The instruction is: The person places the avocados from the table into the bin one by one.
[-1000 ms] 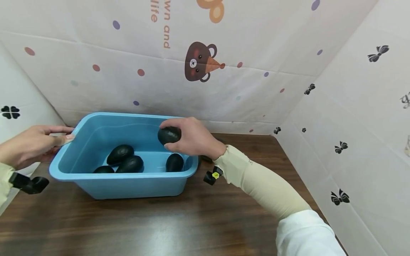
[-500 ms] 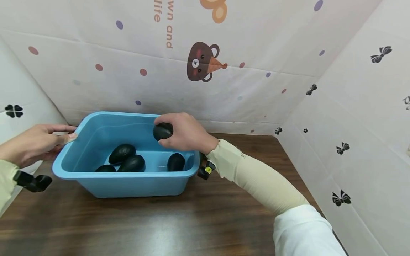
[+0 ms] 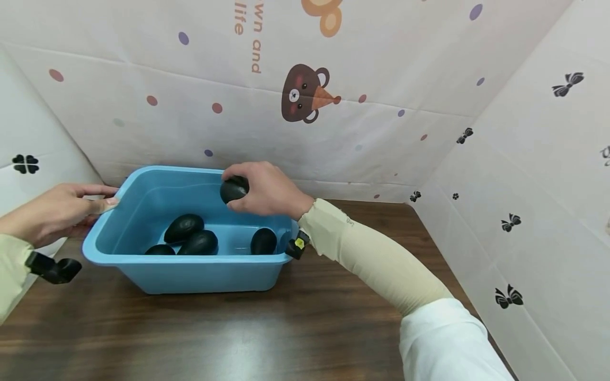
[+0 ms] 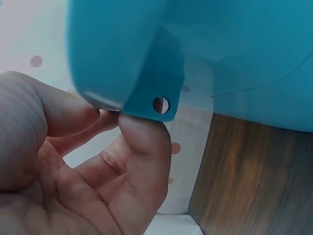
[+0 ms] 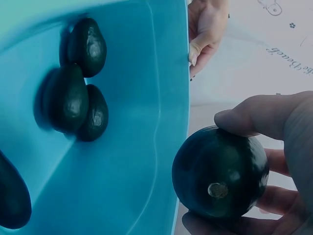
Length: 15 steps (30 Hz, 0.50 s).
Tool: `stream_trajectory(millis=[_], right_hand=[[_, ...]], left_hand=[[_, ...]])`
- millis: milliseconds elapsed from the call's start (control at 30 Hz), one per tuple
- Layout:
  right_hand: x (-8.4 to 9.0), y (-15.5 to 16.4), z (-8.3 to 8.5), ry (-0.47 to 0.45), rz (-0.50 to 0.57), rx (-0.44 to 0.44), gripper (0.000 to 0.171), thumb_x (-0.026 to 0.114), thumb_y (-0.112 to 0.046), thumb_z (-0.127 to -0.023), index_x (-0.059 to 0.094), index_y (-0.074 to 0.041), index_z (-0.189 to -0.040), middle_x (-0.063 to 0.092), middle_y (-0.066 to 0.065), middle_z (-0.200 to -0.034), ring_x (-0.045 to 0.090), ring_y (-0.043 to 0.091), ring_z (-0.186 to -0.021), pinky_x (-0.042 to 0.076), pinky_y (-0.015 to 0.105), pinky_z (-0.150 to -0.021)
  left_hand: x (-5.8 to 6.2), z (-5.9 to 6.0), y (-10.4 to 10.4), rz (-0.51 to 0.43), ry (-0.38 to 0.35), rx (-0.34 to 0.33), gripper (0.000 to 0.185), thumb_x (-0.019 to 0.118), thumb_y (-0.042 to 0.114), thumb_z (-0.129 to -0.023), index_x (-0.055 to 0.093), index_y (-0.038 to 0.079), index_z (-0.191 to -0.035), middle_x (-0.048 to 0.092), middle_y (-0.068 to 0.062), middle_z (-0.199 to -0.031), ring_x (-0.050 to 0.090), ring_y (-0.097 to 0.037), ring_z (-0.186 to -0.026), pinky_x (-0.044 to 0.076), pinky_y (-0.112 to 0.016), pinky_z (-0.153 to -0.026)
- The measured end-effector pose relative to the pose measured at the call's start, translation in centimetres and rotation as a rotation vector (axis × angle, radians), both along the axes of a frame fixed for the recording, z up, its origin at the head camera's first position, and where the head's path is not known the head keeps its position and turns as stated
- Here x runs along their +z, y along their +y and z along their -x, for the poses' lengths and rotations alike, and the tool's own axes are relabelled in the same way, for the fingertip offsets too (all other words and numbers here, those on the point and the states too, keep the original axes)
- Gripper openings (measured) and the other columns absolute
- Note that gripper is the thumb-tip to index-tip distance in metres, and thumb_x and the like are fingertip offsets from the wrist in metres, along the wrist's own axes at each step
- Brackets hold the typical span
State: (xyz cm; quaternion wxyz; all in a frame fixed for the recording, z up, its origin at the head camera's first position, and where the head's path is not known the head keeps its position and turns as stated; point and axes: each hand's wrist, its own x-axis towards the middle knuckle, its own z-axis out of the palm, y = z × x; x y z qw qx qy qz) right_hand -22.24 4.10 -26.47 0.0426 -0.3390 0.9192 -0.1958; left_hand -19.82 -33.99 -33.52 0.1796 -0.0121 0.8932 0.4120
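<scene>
Taking the blue basin (image 3: 200,278) as a dial with 12 at its far wall, we see the right hand (image 3: 269,189) gripping an avocado (image 3: 233,190) high at 2 o'clock and the left hand (image 3: 59,212) pinching the rim at 9. We judge that smooth, rounded skin could slip this grip, bruising the fruit against the three avocados (image 3: 184,228) at 7; an uneven pull at 9 might tilt the basin. Against one second earlier, we note the held fruit shifted from nearly 3 o'clock, the lone avocado (image 3: 263,242) at 4 unmoved
</scene>
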Motion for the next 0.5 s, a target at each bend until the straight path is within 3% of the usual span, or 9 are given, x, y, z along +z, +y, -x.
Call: stream_trajectory(millis=[200, 500], right_hand=[[0.0, -0.7, 0.6, 0.002, -0.024, 0.007, 0.053, 0.079, -0.034, -0.092, 0.063, -0.024, -0.142, 0.063, -0.002, -0.145, 0.057, 0.014, -0.118, 0.053, 0.027, -0.092], [-0.3, -1.6, 1.5, 0.012, -0.032, 0.044, 0.054, 0.077, -0.035, -0.093, 0.062, -0.021, -0.143, 0.065, -0.001, -0.139, 0.059, 0.015, -0.114, 0.052, 0.027, -0.089]], left_hand=[[0.1, 0.0, 0.0, -0.004, -0.005, -0.007, 0.072, 0.04, 0.036, -0.113, 0.014, -0.012, -0.16, 0.074, -0.022, -0.11, 0.073, -0.024, -0.087, 0.066, -0.051, -0.079], [0.2, 0.0, 0.1, -0.014, -0.003, -0.006, 0.071, 0.04, 0.035, -0.113, 0.014, -0.012, -0.16, 0.073, -0.025, -0.113, 0.073, -0.024, -0.088, 0.066, -0.052, -0.079]])
